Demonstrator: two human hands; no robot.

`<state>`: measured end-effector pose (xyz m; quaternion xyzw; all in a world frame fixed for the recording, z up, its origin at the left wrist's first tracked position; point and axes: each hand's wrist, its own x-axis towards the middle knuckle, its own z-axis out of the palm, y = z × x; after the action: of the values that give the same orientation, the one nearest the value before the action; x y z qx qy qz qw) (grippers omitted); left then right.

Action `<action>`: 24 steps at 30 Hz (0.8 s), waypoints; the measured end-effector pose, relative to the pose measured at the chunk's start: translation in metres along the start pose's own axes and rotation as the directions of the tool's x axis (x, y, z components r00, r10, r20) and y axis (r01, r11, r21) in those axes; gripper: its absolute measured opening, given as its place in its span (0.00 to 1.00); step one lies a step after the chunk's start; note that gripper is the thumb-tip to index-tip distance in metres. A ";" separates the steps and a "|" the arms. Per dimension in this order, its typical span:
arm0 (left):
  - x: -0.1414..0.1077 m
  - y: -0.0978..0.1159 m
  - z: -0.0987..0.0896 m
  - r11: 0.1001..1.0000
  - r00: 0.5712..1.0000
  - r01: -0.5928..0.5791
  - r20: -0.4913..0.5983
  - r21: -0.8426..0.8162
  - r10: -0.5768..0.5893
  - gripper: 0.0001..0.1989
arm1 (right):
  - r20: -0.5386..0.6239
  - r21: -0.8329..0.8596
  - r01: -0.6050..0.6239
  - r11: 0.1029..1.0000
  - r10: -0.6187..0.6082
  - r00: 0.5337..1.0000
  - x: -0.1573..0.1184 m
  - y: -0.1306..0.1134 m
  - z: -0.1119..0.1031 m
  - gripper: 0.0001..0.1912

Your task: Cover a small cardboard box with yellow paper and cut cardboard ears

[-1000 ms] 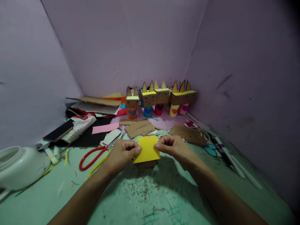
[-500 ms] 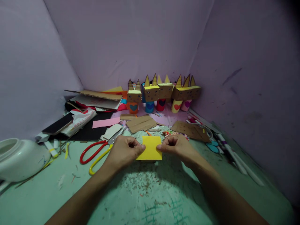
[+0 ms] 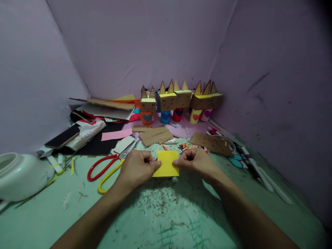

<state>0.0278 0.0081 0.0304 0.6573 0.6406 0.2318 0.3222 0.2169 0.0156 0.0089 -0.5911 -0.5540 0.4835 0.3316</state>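
Note:
A square of yellow paper (image 3: 167, 164) is held up over the green table between both hands. My left hand (image 3: 138, 167) pinches its left edge, with the thumb on the paper's face. At the right edge, my right hand (image 3: 195, 162) grips it the same way. A brown strip shows just under the paper's lower edge; what it belongs to is hidden. Scissors (image 3: 107, 168) with one red and one yellow handle lie open beside my left hand.
Several cardboard figures (image 3: 167, 102) with horns stand by the back wall. Cardboard scraps (image 3: 155, 136) lie before them. A white pot (image 3: 28, 176) sits at left, a pink strip (image 3: 116, 135) and stacked cardboard (image 3: 109, 103) behind; pens (image 3: 252, 164) lie at right.
Both hands keep their hold on the yellow paper, which has hardly moved. The view has shifted very slightly.

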 end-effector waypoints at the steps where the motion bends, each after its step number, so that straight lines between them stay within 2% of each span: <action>1: 0.000 0.000 0.000 1.000 1.000 0.001 0.003 0.002 -0.001 0.11 | 0.002 -0.009 0.001 1.000 -0.001 1.000 0.000 0.001 0.000 0.12; 9: 0.001 -0.004 0.001 0.999 1.000 -0.004 -0.019 0.032 0.005 0.13 | -0.020 -0.101 0.053 0.993 -0.055 0.998 0.001 0.004 0.001 0.14; 11: 0.001 -0.002 -0.004 0.998 0.998 -0.028 -0.062 0.047 0.031 0.17 | -0.061 -0.128 0.085 0.988 -0.093 0.994 -0.001 0.001 0.000 0.16; 13: 0.001 -0.002 -0.012 0.997 0.987 -0.071 -0.143 0.029 0.075 0.21 | -0.150 -0.169 0.148 0.974 -0.174 0.973 -0.006 -0.003 -0.002 0.17; 15: 0.003 -0.004 -0.023 0.989 0.977 -0.138 -0.174 -0.052 0.127 0.19 | -0.273 -0.240 0.257 0.936 -0.319 0.907 -0.013 -0.005 -0.003 0.15; 17: 0.005 -0.010 -0.035 0.974 0.980 -0.195 -0.073 -0.116 0.187 0.10 | -0.338 -0.350 0.396 0.849 -0.508 0.792 -0.022 -0.005 -0.002 0.12; 18: 0.007 -0.014 -0.040 0.972 0.977 -0.208 0.016 -0.112 0.211 0.07 | -0.316 -0.409 0.469 0.783 -0.603 0.732 -0.026 -0.004 -0.001 0.11; 20: 0.010 -0.024 -0.046 0.973 0.951 -0.230 0.203 -0.036 0.232 0.16 | -0.198 -0.512 0.599 0.615 -0.764 0.614 -0.032 0.002 0.002 0.15; 21: 0.012 -0.029 -0.046 0.967 0.931 -0.254 0.273 0.008 0.243 0.22 | -0.131 -0.544 0.635 0.549 -0.803 0.582 -0.034 0.006 0.003 0.19; 22: 0.013 -0.034 -0.045 0.957 0.909 -0.288 0.323 0.036 0.261 0.28 | -0.082 -0.563 0.648 0.513 -0.815 0.574 -0.035 0.011 0.005 0.24; 24: 0.014 -0.039 -0.038 0.932 0.870 -0.360 0.379 0.052 0.315 0.36 | -0.051 -0.562 0.640 0.525 -0.794 0.606 -0.036 0.019 0.006 0.32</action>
<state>-0.0254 0.0257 0.0262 0.8088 0.4578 0.1193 0.3493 0.2201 -0.0239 -0.0029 -0.4348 -0.7945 0.0473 0.4213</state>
